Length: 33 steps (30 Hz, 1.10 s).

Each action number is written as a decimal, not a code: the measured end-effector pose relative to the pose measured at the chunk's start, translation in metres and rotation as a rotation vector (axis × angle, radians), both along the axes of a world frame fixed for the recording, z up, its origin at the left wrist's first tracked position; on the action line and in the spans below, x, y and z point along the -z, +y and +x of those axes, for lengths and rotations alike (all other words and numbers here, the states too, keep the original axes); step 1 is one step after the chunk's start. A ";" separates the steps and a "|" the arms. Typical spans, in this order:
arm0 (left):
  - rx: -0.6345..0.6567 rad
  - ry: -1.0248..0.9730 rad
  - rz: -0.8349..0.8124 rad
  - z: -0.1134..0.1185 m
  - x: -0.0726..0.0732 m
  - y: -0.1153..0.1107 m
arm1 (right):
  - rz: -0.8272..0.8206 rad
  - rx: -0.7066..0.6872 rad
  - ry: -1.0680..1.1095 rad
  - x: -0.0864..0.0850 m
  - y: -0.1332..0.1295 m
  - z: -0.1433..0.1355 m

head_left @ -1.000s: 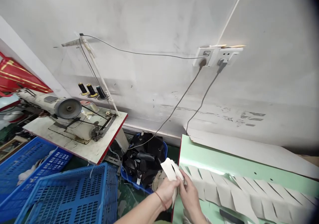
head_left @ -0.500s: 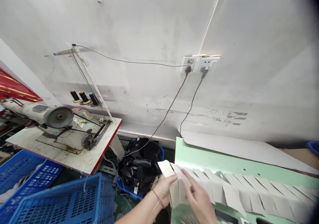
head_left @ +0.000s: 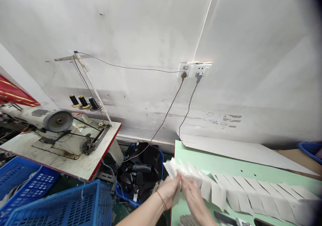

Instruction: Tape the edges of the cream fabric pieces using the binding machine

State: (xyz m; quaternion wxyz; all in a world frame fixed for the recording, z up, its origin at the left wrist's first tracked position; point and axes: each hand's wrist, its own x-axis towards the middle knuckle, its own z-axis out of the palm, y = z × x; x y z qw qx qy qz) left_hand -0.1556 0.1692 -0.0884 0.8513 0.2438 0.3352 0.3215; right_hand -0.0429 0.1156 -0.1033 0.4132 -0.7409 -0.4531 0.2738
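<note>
Two bare hands meet over the left end of a work table, working a small bunch of pale pieces. The left hand (head_left: 169,191), a thin reddish band (head_left: 162,200) at its wrist, is closed on the pale pieces (head_left: 171,168), which fan out just above its thumb. The right hand (head_left: 191,193) comes in beside it with fingers partly bent, the fingertips against the bunch near the left thumb (blur makes it impossible to tell whether they grip or merely press).

At the near edge of the green table (head_left: 213,162) lie a dark handle (head_left: 224,218) and, cut off by the frame, a black object (head_left: 261,222). Beyond them a long row of pale flaps (head_left: 259,202), overlapping like shingles, runs from beside the right hand to the right side of the view. A white board (head_left: 241,149) lies along the table's back edge, next to the wall.

To the left, a blue basket (head_left: 104,199) stands on the floor, with a second basket (head_left: 45,182) beside it. Between sewing stand and table, a blue bin (head_left: 162,160) is heaped with black scraps (head_left: 144,167). Past the baskets, a sewing machine (head_left: 59,120) sits on its white, red-edged top, three spools of dark thread (head_left: 85,102) behind it. Two plugged cords hang from sockets (head_left: 192,70) on the scuffed gray wall (head_left: 141,24).
</note>
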 end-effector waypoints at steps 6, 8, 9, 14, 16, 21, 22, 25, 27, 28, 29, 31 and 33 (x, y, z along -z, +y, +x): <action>-0.012 -0.263 0.011 0.006 -0.009 0.001 | -0.025 0.128 -0.133 -0.007 0.007 0.015; 0.018 -0.250 0.058 0.009 -0.012 -0.002 | -0.008 0.107 -0.115 -0.005 0.007 0.021; 0.020 -0.237 0.083 0.010 -0.014 -0.003 | 0.011 0.095 -0.110 -0.004 0.007 0.023; 0.031 -0.105 0.155 0.015 -0.016 -0.005 | 0.042 0.204 -0.101 -0.005 0.005 0.032; -0.014 0.006 0.100 0.014 -0.014 -0.002 | 0.017 0.231 -0.062 -0.009 0.004 0.034; 0.007 -0.128 -0.034 0.013 -0.012 0.005 | 0.043 -0.083 -0.022 -0.021 0.001 0.014; 0.002 -0.178 -0.048 0.014 -0.012 0.006 | 0.049 -0.107 -0.031 -0.023 0.000 0.011; -0.045 -0.224 -0.054 0.017 -0.015 0.006 | 0.038 0.035 -0.026 -0.024 0.002 0.014; -0.039 -0.222 -0.009 0.019 -0.018 0.005 | 0.029 0.106 0.012 -0.021 0.005 0.023; -0.033 -0.206 0.018 0.020 -0.019 0.004 | 0.025 0.095 0.036 -0.019 0.006 0.028; -0.023 -0.180 0.046 0.020 -0.021 0.003 | 0.026 0.084 0.055 -0.017 0.008 0.032; 0.012 -0.122 0.103 0.019 -0.022 0.003 | 0.025 0.116 0.084 -0.015 0.010 0.039; 0.000 -0.047 0.102 0.018 -0.021 0.005 | 0.016 0.159 0.104 -0.014 0.011 0.039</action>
